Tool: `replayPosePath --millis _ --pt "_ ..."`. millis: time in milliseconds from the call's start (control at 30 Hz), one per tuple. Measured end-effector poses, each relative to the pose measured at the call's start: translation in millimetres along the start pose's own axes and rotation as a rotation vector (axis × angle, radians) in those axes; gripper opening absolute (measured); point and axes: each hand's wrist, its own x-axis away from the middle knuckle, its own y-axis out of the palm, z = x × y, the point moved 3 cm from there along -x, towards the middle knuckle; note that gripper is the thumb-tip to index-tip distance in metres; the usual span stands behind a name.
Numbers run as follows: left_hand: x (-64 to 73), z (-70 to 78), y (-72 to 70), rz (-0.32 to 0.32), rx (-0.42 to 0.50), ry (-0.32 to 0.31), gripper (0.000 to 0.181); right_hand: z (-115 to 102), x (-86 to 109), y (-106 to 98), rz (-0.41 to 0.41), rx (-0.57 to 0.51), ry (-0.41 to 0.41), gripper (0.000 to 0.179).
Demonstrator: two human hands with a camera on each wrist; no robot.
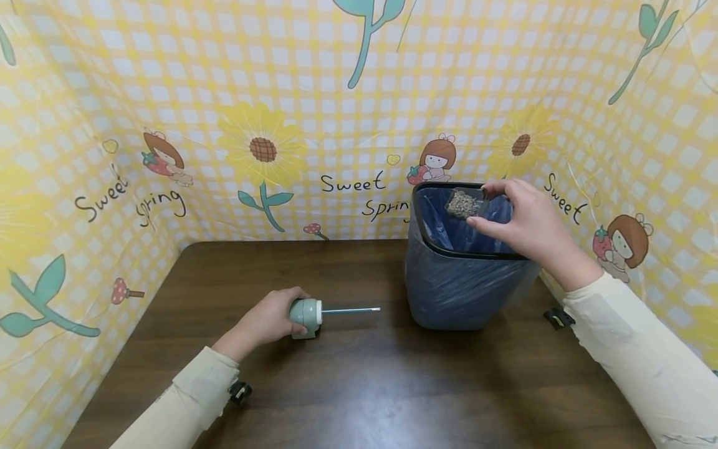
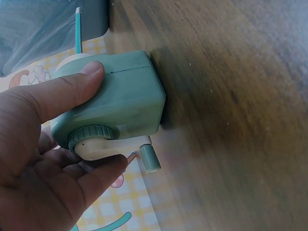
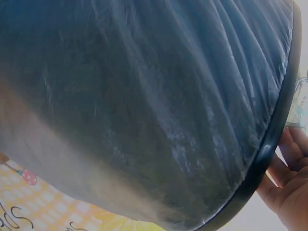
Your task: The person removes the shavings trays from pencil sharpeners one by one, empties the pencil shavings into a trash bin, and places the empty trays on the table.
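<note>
A green hand-crank pencil sharpener (image 1: 307, 313) lies on the table, with a pencil (image 1: 352, 310) sticking out of its white front toward the right. My left hand (image 1: 265, 318) grips its body, the thumb along one side; the crank handle (image 2: 150, 159) shows in the left wrist view. Over the mouth of a trash bin (image 1: 462, 293), my right hand (image 1: 533, 218) pinches a small clear shavings drawer (image 1: 464, 203) between thumb and fingers. Greyish shavings fill much of it. In the right wrist view the bin's side and rim hide most of that hand.
The bin, lined with a bluish plastic bag and rimmed in black (image 1: 477, 254), stands at the back right of the brown wooden table (image 1: 348, 386). A yellow checked cloth (image 1: 314, 75) hangs round the back and sides.
</note>
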Motion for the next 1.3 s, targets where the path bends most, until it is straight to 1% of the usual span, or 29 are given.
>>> replayPosePath --millis 267,567,967,1100,1300 --pt "0.1 0.4 -0.3 -0.007 0.004 -0.002 0.064 3.7 -2.6 -1.3 -0.021 0.046 -0.016 0.059" --pt "-2.2 -1.6 -0.8 -0.001 -0.003 0.0 0.064 5.0 -5.0 -1.8 -0.038 0.094 -0.041 0.059" --pt "-1.5 -2.2 0.3 -0.007 0.002 -0.002 0.065 5.3 -7.3 1.5 -0.037 0.187 -0.11 0.058" --pt "-1.4 -3.0 0.8 -0.008 -0.006 -0.002 0.065 5.2 -8.2 1.7 -0.054 0.211 -0.125 0.058" --pt "-1.5 -2.9 1.1 -0.005 0.006 0.002 0.065 5.4 -8.1 1.3 -0.068 0.239 -0.142 0.058"
